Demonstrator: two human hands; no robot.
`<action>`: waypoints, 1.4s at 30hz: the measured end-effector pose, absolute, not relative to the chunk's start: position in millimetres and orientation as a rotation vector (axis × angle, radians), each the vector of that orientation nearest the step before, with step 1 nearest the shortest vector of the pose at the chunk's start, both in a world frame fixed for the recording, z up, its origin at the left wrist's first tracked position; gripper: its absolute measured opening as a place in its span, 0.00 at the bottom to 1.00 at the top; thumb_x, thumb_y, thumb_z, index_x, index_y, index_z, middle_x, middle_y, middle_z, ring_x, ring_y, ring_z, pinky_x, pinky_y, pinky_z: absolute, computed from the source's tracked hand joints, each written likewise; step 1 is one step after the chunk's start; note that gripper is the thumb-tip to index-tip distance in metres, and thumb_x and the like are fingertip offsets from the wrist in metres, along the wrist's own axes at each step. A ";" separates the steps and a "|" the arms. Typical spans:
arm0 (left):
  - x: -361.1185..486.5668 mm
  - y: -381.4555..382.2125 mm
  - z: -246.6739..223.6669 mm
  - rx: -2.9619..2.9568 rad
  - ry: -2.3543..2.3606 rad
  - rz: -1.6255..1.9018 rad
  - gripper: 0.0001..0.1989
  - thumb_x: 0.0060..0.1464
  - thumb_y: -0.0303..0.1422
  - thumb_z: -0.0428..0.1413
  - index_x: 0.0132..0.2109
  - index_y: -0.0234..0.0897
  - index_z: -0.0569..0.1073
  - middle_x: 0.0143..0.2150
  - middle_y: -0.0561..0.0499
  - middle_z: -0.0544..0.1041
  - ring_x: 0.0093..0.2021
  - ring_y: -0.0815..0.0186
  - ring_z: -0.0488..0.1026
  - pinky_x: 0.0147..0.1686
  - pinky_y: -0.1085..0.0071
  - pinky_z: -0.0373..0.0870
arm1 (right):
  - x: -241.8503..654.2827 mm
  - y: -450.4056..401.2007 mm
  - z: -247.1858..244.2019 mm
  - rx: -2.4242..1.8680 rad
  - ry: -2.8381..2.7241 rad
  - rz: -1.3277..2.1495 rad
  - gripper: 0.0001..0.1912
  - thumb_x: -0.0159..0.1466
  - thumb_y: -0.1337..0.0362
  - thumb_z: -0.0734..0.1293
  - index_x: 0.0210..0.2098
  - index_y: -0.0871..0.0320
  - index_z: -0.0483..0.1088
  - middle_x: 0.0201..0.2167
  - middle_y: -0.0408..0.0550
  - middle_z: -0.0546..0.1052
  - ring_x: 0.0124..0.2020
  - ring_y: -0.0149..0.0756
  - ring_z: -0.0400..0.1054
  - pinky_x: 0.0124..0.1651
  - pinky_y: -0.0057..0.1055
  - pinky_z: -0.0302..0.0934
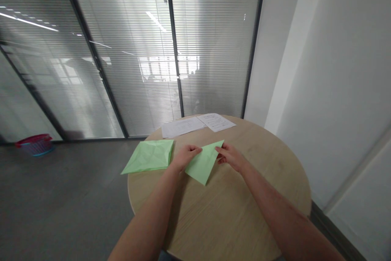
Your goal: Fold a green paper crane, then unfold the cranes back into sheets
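Note:
A folded sheet of light green paper (202, 164) is held between my two hands, a little above the round wooden table. My left hand (187, 156) grips its left edge, with the thumb on top and the other fingers partly hidden. At the upper right corner, my right hand (228, 156) pinches the paper between thumb and fingers. Left of my left hand lies a stack of creased green paper (149, 156), its left corner sticking out past the table edge.
Printed white sheets (185, 126) lie at the far side of the round table (244, 212). A red and blue basket (36, 145) stands on the grey floor at far left. Glass panels with blinds (210, 41) rise behind the table, and a white wall (342, 90) is at right.

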State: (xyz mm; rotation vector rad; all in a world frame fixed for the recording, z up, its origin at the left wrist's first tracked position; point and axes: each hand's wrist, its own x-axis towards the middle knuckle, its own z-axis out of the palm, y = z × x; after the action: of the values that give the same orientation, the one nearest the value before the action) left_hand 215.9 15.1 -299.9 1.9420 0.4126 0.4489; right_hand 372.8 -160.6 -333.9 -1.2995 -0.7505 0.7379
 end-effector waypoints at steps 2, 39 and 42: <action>217.3 15.2 -301.2 1.954 0.401 0.442 0.18 0.50 0.48 0.61 0.28 0.36 0.79 0.23 0.53 0.72 0.23 0.67 0.64 0.26 0.70 0.58 | 373.7 -158.4 -336.2 -1.302 -0.714 0.718 0.16 0.61 0.52 0.74 0.41 0.57 0.74 0.38 0.51 0.82 0.31 0.35 0.76 0.30 0.28 0.69; 229.3 9.2 -300.6 1.132 0.413 0.302 0.16 0.68 0.40 0.52 0.41 0.32 0.77 0.35 0.42 0.83 0.33 0.62 0.80 0.34 0.69 0.78 | 336.3 -163.1 -309.4 -1.649 -1.696 -0.652 0.13 0.71 0.64 0.67 0.52 0.48 0.81 0.56 0.52 0.79 0.53 0.43 0.73 0.58 0.41 0.66; 229.7 16.5 -304.6 1.136 0.466 0.385 0.07 0.65 0.29 0.55 0.38 0.32 0.76 0.30 0.46 0.81 0.27 0.66 0.78 0.30 0.72 0.77 | 334.0 -159.5 -313.5 -1.694 -1.839 -0.525 0.12 0.68 0.66 0.69 0.49 0.48 0.82 0.57 0.51 0.78 0.54 0.44 0.73 0.59 0.42 0.66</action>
State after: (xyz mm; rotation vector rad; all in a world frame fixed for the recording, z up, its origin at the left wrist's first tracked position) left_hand 229.7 16.5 -304.6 1.1365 0.4664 0.3845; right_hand 334.0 -159.5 -313.5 -1.6936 -1.8386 -0.5250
